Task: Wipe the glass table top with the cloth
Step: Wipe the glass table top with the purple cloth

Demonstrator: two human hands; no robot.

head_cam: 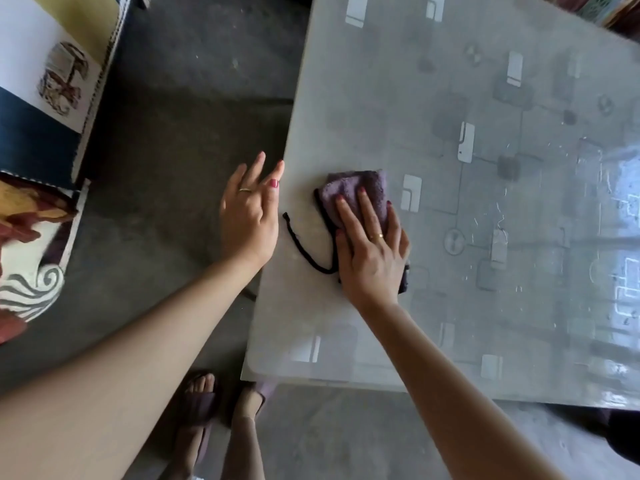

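Note:
The glass table top [450,306] fills the right of the view, with a grey patterned sheet showing through it. A folded purple cloth [360,192] with a black trim cord trailing to its left lies near the table's left edge. My right hand [372,251] presses flat on the cloth, fingers spread over it. My left hand [251,220] hovers at the table's left edge with fingers apart, holding nothing; its fingertip is at the edge.
Grey concrete floor [180,116] lies left of the table. A dark box with a printed sheet [52,74] and a patterned cushion [27,254] sit at the far left. My sandalled feet [221,410] stand by the table's near corner.

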